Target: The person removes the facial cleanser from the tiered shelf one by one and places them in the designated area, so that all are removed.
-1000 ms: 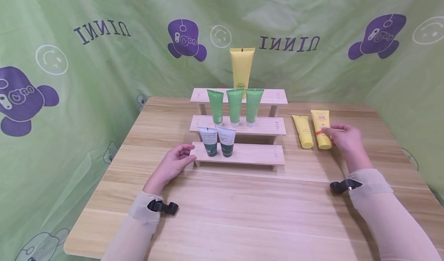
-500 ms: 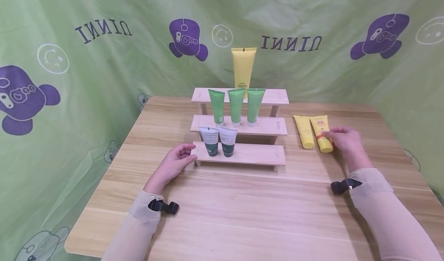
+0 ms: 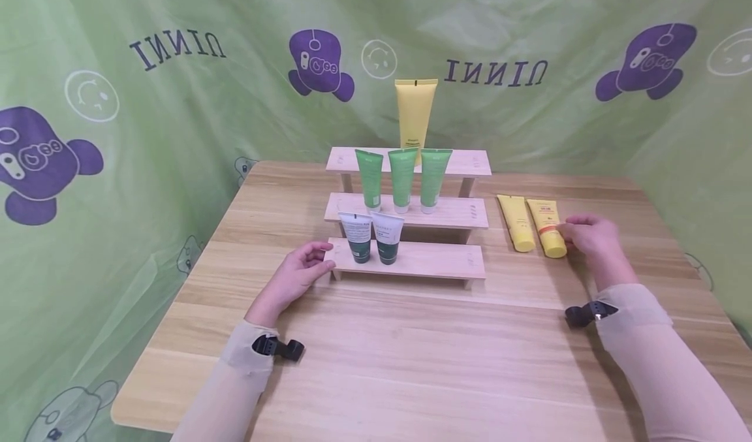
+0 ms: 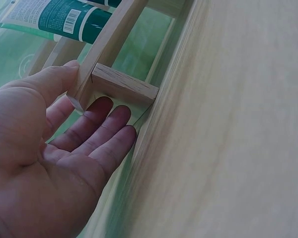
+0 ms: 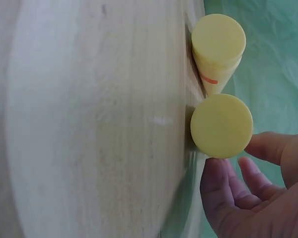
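Note:
Two yellow squeeze tubes lie flat on the table right of the three-step wooden display rack. My right hand (image 3: 590, 236) pinches the right-hand yellow tube (image 3: 545, 215), which has a red band, thumb on its upper side and fingers along its right side. In the right wrist view its round yellow cap (image 5: 221, 126) faces the camera. The other yellow tube (image 3: 517, 223) lies close on its left. My left hand (image 3: 296, 275) holds the left end of the rack's bottom step (image 3: 435, 259), thumb at the board's top edge, other fingers extending beneath beside the wooden leg (image 4: 124, 83).
Two white-and-green tubes (image 3: 386, 238) stand on the bottom step, towards its left. Three green tubes (image 3: 402, 179) stand on the middle step, and a tall yellow tube (image 3: 416, 112) on the top one. A green printed curtain (image 3: 247, 102) hangs behind the table (image 3: 376, 363).
The right hand has drawn its yellow tube slightly nearer, tilted its top against the other tube, then shifted it a little right. The left hand stays at the rack's end.

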`<state>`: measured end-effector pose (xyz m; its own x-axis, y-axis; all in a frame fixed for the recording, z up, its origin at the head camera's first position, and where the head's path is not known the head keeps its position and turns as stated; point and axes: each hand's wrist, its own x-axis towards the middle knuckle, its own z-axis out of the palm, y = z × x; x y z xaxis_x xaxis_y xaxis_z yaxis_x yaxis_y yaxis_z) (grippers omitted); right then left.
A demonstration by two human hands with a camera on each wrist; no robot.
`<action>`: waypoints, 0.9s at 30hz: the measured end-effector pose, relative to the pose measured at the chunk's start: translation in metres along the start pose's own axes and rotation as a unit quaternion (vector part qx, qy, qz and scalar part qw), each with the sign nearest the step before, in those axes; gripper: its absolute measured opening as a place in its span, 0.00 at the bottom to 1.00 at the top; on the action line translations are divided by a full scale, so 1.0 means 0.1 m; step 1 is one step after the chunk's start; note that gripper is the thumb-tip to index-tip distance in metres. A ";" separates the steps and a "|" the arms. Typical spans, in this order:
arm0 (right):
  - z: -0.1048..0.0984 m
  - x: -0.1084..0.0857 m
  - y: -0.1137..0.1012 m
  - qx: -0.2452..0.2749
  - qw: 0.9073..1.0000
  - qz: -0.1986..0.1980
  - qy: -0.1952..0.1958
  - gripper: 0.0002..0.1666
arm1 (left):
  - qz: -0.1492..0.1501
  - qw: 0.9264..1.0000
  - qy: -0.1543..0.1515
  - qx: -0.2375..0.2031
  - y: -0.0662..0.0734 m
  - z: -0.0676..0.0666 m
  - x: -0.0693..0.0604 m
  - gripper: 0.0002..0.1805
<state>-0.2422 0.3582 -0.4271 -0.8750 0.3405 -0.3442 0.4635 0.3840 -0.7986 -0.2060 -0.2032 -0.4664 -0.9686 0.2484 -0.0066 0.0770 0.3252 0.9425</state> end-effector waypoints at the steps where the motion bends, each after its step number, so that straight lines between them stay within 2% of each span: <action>1: 0.00 0.00 0.00 -0.001 1.000 -0.002 0.001 0.30 | -0.001 1.000 0.001 0.000 0.00 0.00 0.00 0.23; 4: 0.01 -0.03 -0.04 0.005 1.000 -0.011 0.006 0.32 | -0.003 1.000 0.002 0.004 0.01 -0.02 0.00 0.23; 8: 0.06 -0.10 -0.15 0.026 0.998 -0.051 0.034 0.35 | -0.005 1.000 0.000 0.011 0.00 -0.02 -0.01 0.23; 14: 0.22 -0.31 -0.47 0.089 0.984 -0.138 0.069 0.22 | -0.005 1.000 0.000 0.011 -0.02 -0.02 -0.01 0.22; 21: 0.53 -0.57 -0.93 0.137 0.960 -0.240 0.039 0.17 | 0.002 1.000 0.003 0.003 0.00 -0.02 -0.02 0.23; 25: 0.73 -0.62 -1.23 0.169 0.944 -0.282 0.005 0.16 | 0.006 1.000 0.006 0.003 0.02 -0.01 -0.02 0.22; 27: 0.82 -0.62 -1.37 0.175 0.939 -0.295 -0.010 0.17 | 0.010 1.000 0.006 0.007 0.03 0.00 -0.02 0.21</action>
<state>-0.2625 0.2145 -0.3368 -0.9692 0.1402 0.2023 -0.1736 0.1933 -0.9657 -0.2039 -0.2028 -0.4639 -0.9698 0.2433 0.0160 0.0988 0.3324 0.9379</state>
